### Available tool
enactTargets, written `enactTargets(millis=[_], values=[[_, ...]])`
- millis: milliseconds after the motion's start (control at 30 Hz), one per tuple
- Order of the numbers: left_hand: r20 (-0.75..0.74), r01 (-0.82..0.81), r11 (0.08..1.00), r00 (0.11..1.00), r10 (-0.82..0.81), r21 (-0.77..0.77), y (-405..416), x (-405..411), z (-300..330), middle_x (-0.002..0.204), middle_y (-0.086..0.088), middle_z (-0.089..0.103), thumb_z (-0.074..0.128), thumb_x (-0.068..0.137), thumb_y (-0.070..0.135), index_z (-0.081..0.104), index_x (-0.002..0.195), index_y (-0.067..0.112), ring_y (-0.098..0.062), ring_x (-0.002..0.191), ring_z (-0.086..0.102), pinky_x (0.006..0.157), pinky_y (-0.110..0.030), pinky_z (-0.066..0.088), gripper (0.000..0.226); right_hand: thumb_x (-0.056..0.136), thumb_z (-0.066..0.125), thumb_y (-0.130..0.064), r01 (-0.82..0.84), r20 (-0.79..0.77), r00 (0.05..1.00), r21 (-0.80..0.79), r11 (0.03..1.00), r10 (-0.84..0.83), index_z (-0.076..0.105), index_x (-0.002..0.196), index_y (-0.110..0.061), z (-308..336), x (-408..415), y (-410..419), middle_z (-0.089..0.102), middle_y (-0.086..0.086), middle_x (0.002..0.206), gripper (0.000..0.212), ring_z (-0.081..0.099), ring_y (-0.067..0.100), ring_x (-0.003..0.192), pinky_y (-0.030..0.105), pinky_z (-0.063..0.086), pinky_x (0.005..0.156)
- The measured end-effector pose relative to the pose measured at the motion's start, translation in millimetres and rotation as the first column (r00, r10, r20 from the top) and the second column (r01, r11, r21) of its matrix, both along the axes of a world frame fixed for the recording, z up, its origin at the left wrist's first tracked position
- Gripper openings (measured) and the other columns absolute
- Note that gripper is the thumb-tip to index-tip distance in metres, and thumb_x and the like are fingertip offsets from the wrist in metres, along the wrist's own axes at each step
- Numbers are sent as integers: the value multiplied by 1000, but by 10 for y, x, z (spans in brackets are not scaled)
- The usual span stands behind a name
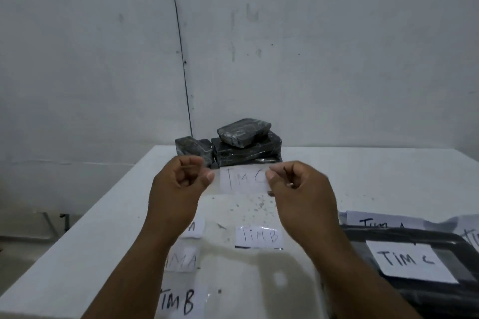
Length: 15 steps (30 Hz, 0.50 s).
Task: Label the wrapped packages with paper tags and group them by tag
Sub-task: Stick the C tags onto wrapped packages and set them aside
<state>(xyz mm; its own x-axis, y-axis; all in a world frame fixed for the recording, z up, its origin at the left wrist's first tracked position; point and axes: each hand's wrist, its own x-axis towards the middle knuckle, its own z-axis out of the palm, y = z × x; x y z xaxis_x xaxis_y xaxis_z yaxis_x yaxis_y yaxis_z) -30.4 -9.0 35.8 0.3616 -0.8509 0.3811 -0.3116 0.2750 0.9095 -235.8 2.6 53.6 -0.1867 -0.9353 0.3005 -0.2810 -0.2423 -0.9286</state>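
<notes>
We hold a paper tag (pixel 243 180) reading "TIM C" stretched between both hands above the tabletop (pixel 363 179). Our left hand (pixel 178 184) is closed, thumb and forefinger pinching the tag's left edge; our right hand (pixel 298 186) is closed the same way on the right edge. The tag seems backed by clear tape, though we cannot be sure.

Beyond it, at the far edge of the tabletop, sits a pile of dark wrapped packages (pixel 243 145), none showing a tag from here. At the right, near us, a wrapped package (pixel 414 295) already carries a "TIM C" label (pixel 409 261), and a "TIM A" label (pixel 375 221) peeks out behind it, on what we cannot tell. Loose tags lie below our hands: a "TIM B" tag (pixel 259 237) in the middle, another "TIM B" tag (pixel 178 302) at the near edge, and two tags partly hidden by our left arm, both seemingly ending in "A" (pixel 193 228).

We judge the labelling step to be in hand, with the tag lifted and not yet stuck down. The next move calls for choosing one untagged package from the far pile, lowering the tag flat onto its top face, and pressing both ends so it lies without wrinkles. That package then belongs beside the "TIM C" one at the right.
</notes>
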Motion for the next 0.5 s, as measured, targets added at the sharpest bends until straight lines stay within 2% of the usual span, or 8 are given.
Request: enactTargets(millis=[67,100,200,233,300,367,500], values=[[-72,-55,998,996,52,-38,-161,14,97,90,2,77,80,88,14,70,103,24,-7,83,73,70,-13,54,20,93,71,-31,14,24,1000,-37,999,-14,72,87,-32,176,-5,-146,74,-11,80,7,70,5,77,28,57,69],[-101,-91,995,991,87,-40,-262,22,138,91,2,77,77,90,15,69,103,24,-12,84,74,73,-20,56,17,93,72,-30,23,45,999,-45,999,-21,72,87,-32,254,-8,-235,75,-11,81,7,71,5,78,26,57,70],[-72,-166,986,983,168,24,-645,22,225,96,0,75,66,95,17,66,102,28,-21,90,73,75,-32,56,13,91,75,-26,41,171,984,-7,999,-39,74,85,-27,436,9,-543,77,-10,83,6,75,13,82,33,61,81],[-28,-168,984,985,170,62,-779,6,235,98,0,74,65,94,18,65,102,29,-21,92,72,74,-32,55,13,90,75,-24,40,225,973,23,999,-44,74,84,-25,472,17,-639,77,-8,82,6,76,17,81,36,62,81],[78,-135,981,989,125,137,-1024,-63,233,104,1,71,68,93,26,62,106,28,-20,95,68,75,-31,54,14,90,74,-20,16,316,948,88,996,-43,73,83,-22,525,33,-815,76,-5,81,8,75,20,75,32,61,70],[202,-83,977,979,43,196,-1252,-146,180,110,3,67,72,88,36,58,109,30,-20,102,66,87,-38,57,26,91,72,-17,1,357,933,133,991,-49,70,81,-20,531,44,-964,73,-3,79,11,70,17,66,28,54,61],[471,-118,966,882,-5,231,-1612,-261,24,121,-5,64,72,75,54,59,123,31,-28,117,60,99,-48,53,55,92,69,-20,36,366,924,208,978,-112,70,77,-17,428,11,-1213,73,5,76,15,68,19,67,32,52,61]])
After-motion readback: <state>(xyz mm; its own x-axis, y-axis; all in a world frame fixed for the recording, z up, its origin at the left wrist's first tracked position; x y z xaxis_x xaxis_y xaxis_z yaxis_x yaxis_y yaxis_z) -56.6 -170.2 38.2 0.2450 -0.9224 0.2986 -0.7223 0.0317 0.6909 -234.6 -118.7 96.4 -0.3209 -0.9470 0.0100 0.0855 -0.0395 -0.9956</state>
